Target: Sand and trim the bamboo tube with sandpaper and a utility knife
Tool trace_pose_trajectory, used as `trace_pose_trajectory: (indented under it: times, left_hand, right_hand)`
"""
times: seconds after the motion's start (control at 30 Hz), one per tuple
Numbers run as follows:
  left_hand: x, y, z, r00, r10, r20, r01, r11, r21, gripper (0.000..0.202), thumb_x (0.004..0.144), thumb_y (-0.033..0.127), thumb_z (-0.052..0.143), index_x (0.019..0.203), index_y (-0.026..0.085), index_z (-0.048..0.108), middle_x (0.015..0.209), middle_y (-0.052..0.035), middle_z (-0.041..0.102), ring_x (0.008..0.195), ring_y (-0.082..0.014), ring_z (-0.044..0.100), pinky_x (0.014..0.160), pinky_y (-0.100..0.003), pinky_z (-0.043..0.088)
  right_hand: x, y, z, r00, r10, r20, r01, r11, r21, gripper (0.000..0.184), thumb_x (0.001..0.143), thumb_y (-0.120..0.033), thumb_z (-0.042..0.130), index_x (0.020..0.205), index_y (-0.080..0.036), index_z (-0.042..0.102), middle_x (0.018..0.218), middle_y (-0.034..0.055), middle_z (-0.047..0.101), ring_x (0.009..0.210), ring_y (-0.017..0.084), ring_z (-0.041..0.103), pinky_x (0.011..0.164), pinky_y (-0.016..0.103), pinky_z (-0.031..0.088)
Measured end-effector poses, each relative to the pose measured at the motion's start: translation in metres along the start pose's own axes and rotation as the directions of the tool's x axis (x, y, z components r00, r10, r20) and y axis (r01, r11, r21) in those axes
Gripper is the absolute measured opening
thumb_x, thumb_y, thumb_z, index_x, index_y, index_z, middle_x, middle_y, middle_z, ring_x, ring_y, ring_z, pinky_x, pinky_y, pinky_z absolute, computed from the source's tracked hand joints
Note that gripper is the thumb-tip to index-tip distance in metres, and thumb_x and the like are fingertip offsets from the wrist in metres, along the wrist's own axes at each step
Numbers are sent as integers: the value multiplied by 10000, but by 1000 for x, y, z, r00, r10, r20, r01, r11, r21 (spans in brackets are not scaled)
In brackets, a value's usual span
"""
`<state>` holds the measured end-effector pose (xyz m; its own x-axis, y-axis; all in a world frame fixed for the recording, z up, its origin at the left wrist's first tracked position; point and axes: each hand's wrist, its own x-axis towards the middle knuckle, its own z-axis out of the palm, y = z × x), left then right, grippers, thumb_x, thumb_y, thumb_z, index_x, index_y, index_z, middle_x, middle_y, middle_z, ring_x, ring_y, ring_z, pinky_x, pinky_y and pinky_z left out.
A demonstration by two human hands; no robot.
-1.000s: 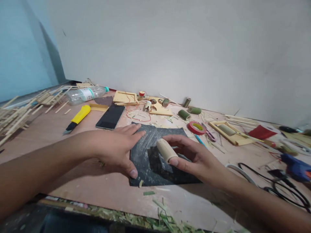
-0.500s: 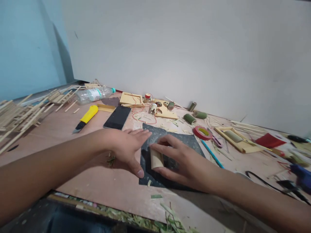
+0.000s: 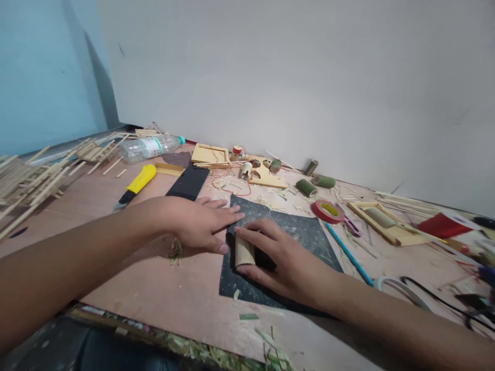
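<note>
A dark sheet that looks like sandpaper (image 3: pixel 305 237) lies on the table in front of me. My right hand (image 3: pixel 286 252) grips a short pale bamboo tube (image 3: pixel 245 250) by its two ends, thumb at the near end and fingers at the far end, low over the sheet. Whether the tube's underside touches the sheet is hidden. My left hand (image 3: pixel 197 221) is palm down with its fingers stretched out, the fingertips over the sheet's left edge. It holds nothing. A black phone (image 3: pixel 188 183) lies just beyond it.
A yellow utility knife (image 3: pixel 139 180) and a plastic bottle (image 3: pixel 150 147) lie at the left, near bundled wooden sticks (image 3: pixel 34 188). Green bamboo pieces (image 3: pixel 306 187), red tape (image 3: pixel 328 211), a blue stick (image 3: pixel 350 255) and a wooden frame (image 3: pixel 386 224) lie at the right. Shavings (image 3: pixel 270 345) litter the front edge.
My right hand has shifted a little to the left with the bamboo tube. My left hand's thumb has drawn up nearer its fingers. The view has shifted slightly.
</note>
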<state>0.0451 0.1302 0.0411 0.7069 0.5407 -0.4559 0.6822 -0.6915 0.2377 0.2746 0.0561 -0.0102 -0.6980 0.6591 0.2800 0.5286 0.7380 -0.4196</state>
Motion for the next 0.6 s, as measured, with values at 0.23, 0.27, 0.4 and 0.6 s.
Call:
trace_pose_trajectory:
  times: [0.23,0.27,0.4,0.6]
  left_hand:
    - [-1,-2,-2,1000,14,27,-14,1000,-5,913,929,557,555,1663,209,137,1718,-86,93,1589,-310,36,1261,-506,147]
    - [0,-2,-2,1000,8,29,-8,1000,-3,923,926,576,554,1664,217,133,1719,-86,89,1590,-311,28,1260,-509,145]
    - [0,-3,-2,999,10,32,-11,1000,9,905,933,574,541,1664,232,132,1720,-85,81,1591,-298,9,1260,-510,134]
    - [0,-4,-2,1000,18,4,-18,999,-31,920,913,588,576,1660,250,160,1714,-74,132,1589,-311,25,1261,-512,141]
  right_hand:
    - [0,-11,3,999,-6,37,7,1000,-6,500,947,-407,688,1378,-173,589,1214,139,630,1093,285,590,960,474,525]
    - [0,-10,3,1000,12,4,-12,1000,-27,464,947,-388,690,1350,-172,606,1206,143,629,1093,290,588,956,480,524]
    - [-3,-12,5,999,33,6,-32,999,-37,508,951,-400,681,1396,-178,574,1171,143,632,1036,283,597,909,470,541]
    - [-1,-12,6,992,93,-86,-103,987,-122,365,917,-352,713,1225,-161,671,1113,146,635,987,291,601,880,476,548]
